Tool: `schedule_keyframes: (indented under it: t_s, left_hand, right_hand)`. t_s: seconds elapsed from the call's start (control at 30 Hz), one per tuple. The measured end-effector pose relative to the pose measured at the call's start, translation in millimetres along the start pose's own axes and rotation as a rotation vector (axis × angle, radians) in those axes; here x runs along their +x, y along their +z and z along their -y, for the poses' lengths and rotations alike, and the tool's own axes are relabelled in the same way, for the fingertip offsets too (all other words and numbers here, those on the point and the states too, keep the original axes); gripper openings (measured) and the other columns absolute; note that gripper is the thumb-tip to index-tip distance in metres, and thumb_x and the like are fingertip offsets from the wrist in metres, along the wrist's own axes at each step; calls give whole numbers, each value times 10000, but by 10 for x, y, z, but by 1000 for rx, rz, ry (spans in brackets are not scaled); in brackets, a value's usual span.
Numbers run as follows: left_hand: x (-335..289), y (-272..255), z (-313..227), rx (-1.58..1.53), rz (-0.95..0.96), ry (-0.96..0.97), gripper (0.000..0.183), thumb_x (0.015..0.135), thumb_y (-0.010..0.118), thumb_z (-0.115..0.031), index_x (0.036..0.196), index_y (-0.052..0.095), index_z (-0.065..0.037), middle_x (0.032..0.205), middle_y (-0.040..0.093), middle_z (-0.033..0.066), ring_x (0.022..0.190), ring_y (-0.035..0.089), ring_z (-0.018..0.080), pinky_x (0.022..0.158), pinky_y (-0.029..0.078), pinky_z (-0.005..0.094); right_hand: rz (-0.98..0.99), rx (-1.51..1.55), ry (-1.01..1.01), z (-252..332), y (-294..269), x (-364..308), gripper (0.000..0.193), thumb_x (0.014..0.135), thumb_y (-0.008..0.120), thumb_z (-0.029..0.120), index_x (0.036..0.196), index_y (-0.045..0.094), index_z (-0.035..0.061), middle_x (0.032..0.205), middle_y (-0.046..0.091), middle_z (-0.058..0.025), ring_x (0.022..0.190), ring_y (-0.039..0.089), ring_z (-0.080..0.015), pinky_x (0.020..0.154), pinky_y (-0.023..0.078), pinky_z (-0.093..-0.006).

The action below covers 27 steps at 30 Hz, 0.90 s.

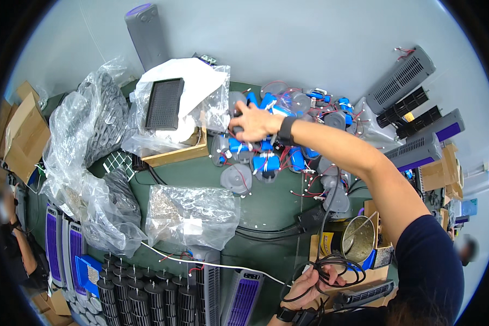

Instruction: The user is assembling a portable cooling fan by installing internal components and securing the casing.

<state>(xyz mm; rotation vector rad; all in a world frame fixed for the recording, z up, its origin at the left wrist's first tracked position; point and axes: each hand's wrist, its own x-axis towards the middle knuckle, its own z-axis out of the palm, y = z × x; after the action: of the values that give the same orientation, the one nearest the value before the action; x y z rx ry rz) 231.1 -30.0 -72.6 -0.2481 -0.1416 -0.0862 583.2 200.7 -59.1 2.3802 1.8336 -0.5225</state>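
Observation:
My left hand (pixel 305 285), low in the head view, is closed around a coiled black cable (pixel 349 267). Loops of the cable stick out to the right of the fingers. Farther off, my right hand (pixel 257 123) reaches over a pile of round grey bases (pixel 237 179) fitted with blue cylindrical parts (pixel 266 163) and thin red wires. Its fingers are spread, and nothing shows between them. Whether the fingertips touch the base beneath is hard to see.
Left of the pile, a wooden box (pixel 176 156) holds bags and a black tray (pixel 164 104). Clear plastic bags (pixel 193 217) lie nearby. Black rollers (pixel 138 304) stand in front. A yellow tin (pixel 358 242) is at right. Another person's arm (pixel 24 247) shows at far left.

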Motion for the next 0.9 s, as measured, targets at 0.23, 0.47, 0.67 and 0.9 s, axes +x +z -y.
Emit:
schedule_keyframes:
  t_s: [0.23, 0.47, 0.67, 0.9]
  left_hand:
    - [-56, 260, 51, 114, -95, -88, 405, 1007, 457, -366, 1215, 499, -21, 1011, 533, 108, 1137, 558, 341, 994, 427, 419]
    - [-37, 333, -9, 363, -180, -218, 498, 977, 499, -446, 1226, 473, -16, 1019, 544, 84, 1168, 553, 298, 1015, 407, 410]
    - [228, 317, 7, 346, -270, -172, 449, 985, 498, -420, 1226, 487, -42, 944, 536, 70, 1140, 569, 308, 1025, 391, 409]
    - [213, 241, -40, 297, -267, -114, 369, 1006, 476, -358, 1195, 503, -41, 948, 527, 79, 1141, 572, 314, 1010, 405, 386]
  right_hand:
    - [183, 71, -89, 273, 178, -860, 519, 827, 605, 367, 1284, 527, 135, 1363, 355, -221, 1124, 489, -467, 929, 467, -520]
    - [-518, 618, -57, -61, -752, -939, 298, 776, 653, 210, 1024, 669, 47, 777, 705, -121, 715, 694, -265, 659, 546, -375]
    - [-70, 338, 669, -1855, -565, -683, 858, 791, 475, 746, 1356, 537, 104, 1432, 458, -189, 1334, 420, -343, 1081, 331, -524]
    - [187, 246, 539, -1209, -440, -512, 884, 679, 527, 779, 1355, 543, 210, 1459, 430, -130, 1344, 368, -403, 1090, 294, -530]
